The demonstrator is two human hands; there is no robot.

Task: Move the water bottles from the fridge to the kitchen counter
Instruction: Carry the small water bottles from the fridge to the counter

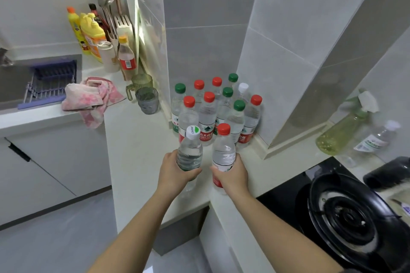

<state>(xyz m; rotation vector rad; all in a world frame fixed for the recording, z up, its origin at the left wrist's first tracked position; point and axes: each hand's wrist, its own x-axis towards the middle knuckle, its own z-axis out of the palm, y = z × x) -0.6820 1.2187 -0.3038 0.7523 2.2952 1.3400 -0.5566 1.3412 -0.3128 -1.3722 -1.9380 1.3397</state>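
My left hand grips a clear water bottle with a white and green cap. My right hand grips a clear water bottle with a red cap. Both bottles stand upright over the pale kitchen counter, just in front of a cluster of several water bottles with red, green and white caps. That cluster stands in the tiled corner of the counter. The fridge is not in view.
Two tinted cups and a pink cloth lie left of the cluster. Detergent bottles and a utensil holder crowd the back left by the sink. A black gas hob sits at right, with a spray bottle behind it.
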